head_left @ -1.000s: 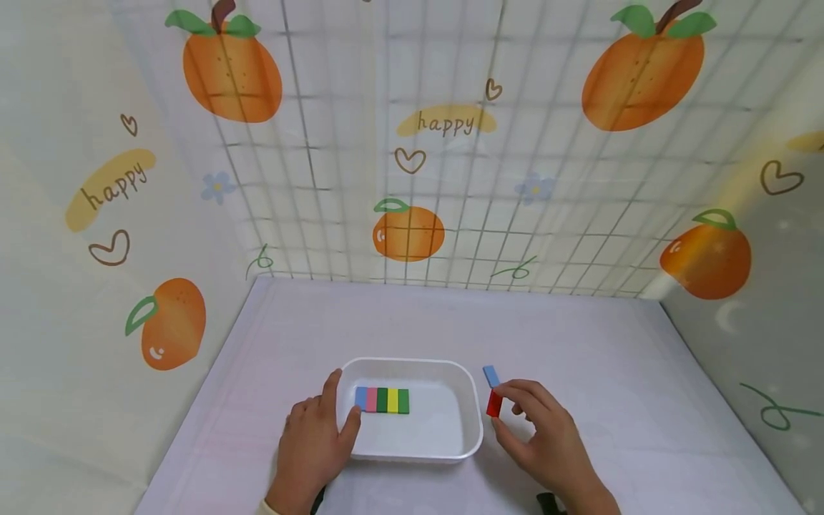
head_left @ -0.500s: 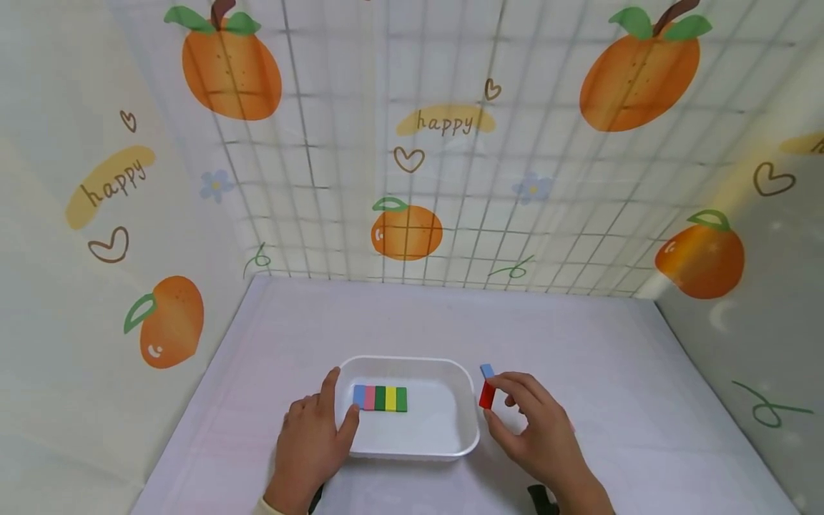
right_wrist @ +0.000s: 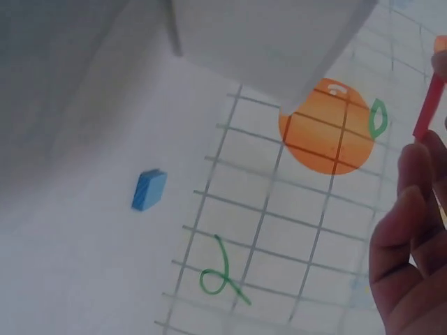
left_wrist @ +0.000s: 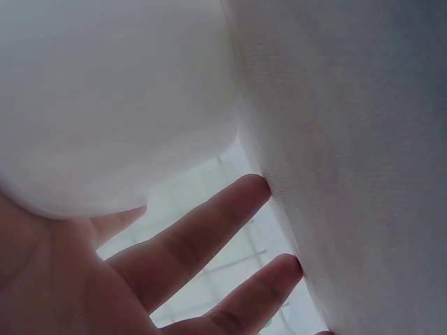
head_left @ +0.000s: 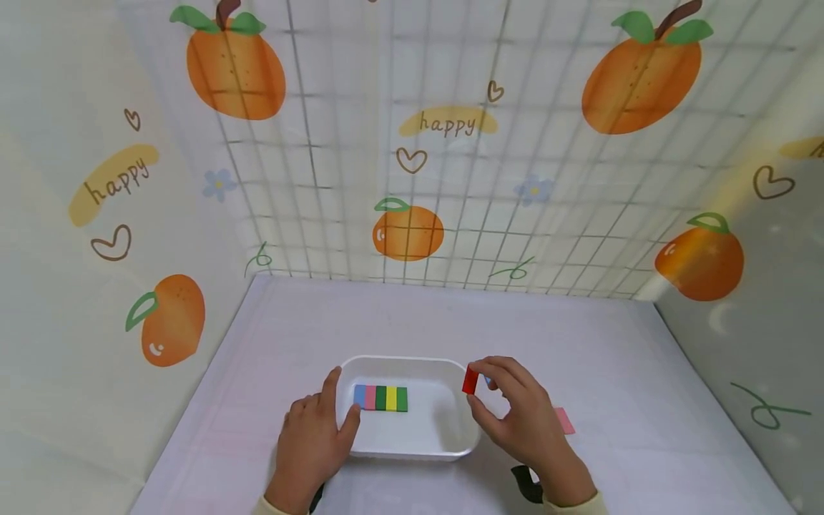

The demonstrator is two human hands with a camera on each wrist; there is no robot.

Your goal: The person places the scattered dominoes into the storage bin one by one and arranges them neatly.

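Note:
My right hand (head_left: 520,415) pinches a red domino (head_left: 471,380) upright between thumb and fingertips, held up over the right rim of a white tray (head_left: 444,454). The same red domino (right_wrist: 430,105) shows at the right edge of the right wrist view. My left hand (head_left: 313,436) lies at the tray's left side, its index finger along the rim and its thumb over the edge. In the left wrist view, straight fingers (left_wrist: 188,241) reach under the tray wall and touch the tabletop. Inside the tray lies a row of dominoes (head_left: 381,398): blue, pink, dark green, yellow and green.
A blue domino (right_wrist: 149,190) lies on the table right of the tray, mostly hidden by my right hand in the head view. A pink domino (head_left: 564,420) lies beyond that hand's right side. Printed cloth walls (head_left: 412,143) enclose the table (head_left: 290,322) at back and sides.
My right hand has lifted the red domino from the table beside the blue one and carried it left and up to the tray's right rim. The pink domino has come into view. My left hand stays put.

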